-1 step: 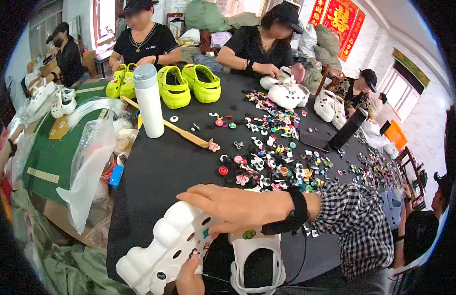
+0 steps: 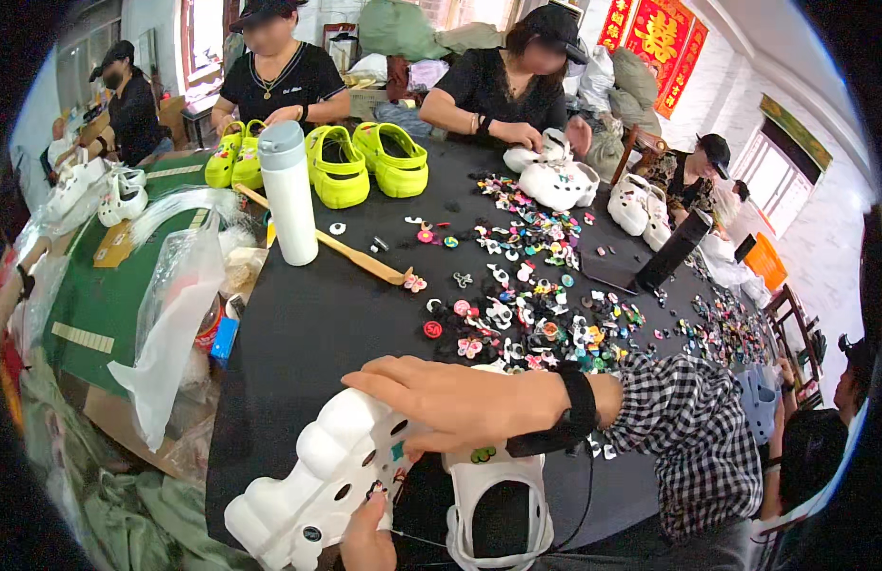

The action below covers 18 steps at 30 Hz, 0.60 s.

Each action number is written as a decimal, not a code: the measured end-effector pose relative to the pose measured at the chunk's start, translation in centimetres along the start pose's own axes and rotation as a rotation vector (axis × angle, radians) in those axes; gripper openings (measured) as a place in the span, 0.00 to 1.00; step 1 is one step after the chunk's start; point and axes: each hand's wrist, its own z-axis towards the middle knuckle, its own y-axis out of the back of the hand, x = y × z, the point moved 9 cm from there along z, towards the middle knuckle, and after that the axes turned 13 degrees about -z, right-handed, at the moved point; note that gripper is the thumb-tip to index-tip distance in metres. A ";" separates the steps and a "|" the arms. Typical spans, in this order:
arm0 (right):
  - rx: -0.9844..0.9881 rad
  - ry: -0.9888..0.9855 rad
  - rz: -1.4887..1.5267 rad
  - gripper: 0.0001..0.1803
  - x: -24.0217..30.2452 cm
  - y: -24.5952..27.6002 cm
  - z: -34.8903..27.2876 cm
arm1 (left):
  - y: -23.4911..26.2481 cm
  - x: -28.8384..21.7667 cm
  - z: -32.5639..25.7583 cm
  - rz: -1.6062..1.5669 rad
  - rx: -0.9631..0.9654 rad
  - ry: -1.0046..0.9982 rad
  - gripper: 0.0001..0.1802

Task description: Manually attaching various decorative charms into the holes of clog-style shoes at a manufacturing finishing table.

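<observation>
A chunky white clog [image 2: 317, 476] is tilted up in front of me at the table's near edge, with small charms on its side. My left hand [image 2: 368, 538] grips it from below, thumb against the upper near a small charm; most of that hand is out of view. My right hand [image 2: 460, 395] reaches across from the right and lies over the clog, fingers along its top and thumb bent to its charm-dotted side. Beside it, under my right wrist, sits a second white clog [image 2: 545, 533] with a green charm [image 2: 483, 455].
Loose shoe charms [image 2: 545, 324] spread over the black table [image 2: 307, 324]. A white bottle [image 2: 290, 209], a wooden stick [image 2: 360, 259] and yellow-green clogs [image 2: 391, 162] stand farther back. A dark phone [image 2: 671, 252] leans at the right. Co-workers handle clogs around the table; plastic wrap [image 2: 179, 333] hangs left.
Across the table, a co-worker's hand beside the white clogs has shifted slightly. My hands and the clog in them hold the same position.
</observation>
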 end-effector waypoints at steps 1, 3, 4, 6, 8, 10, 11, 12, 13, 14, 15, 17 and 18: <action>-0.030 -0.017 -0.037 0.43 0.0 0.2 -0.1 | 0.8 1.4 -0.1 -0.003 0.003 0.004 0.22; -0.051 -0.036 -0.069 0.42 0.2 0.1 -0.1 | 2.5 2.4 -0.1 -0.034 0.007 -0.142 0.26; -0.067 -0.072 -0.109 0.41 0.0 0.0 0.0 | 2.4 2.0 -0.2 -0.039 0.003 -0.133 0.26; -0.073 -0.107 -0.142 0.40 -0.1 -0.3 0.3 | 0.5 1.1 -0.1 0.520 0.123 -0.080 0.28; -0.121 -0.121 -0.186 0.38 -0.2 0.0 0.4 | 1.2 1.9 -0.6 0.501 0.138 -0.158 0.28; -0.100 -0.128 -0.202 0.37 0.0 0.1 0.7 | 1.4 2.0 -0.7 0.480 0.151 -0.242 0.28; -0.089 -0.137 -0.222 0.36 0.0 0.1 0.8 | 1.3 2.1 -0.8 0.464 0.175 -0.269 0.28; -0.078 -0.136 -0.217 0.36 0.1 0.1 0.9 | 1.1 2.1 -1.0 0.447 0.200 -0.295 0.28; -0.080 -0.149 -0.225 0.36 0.0 0.2 1.0 | 1.1 2.2 -1.0 0.442 0.194 -0.285 0.28; -0.083 -0.161 -0.232 0.35 -0.1 0.2 1.1 | 0.9 1.7 -1.1 0.420 0.199 -0.353 0.27; -0.075 -0.159 -0.226 0.35 -0.1 0.0 1.2 | 0.7 0.9 -1.1 0.399 0.204 -0.421 0.27; -0.097 -0.161 -0.276 0.34 -0.1 0.1 1.3 | 0.7 2.9 -0.6 -0.213 -0.113 -0.096 0.25; -0.095 -0.164 -0.253 0.34 -0.1 0.3 1.3 | 0.9 6.7 -1.5 -0.816 -0.420 0.230 0.23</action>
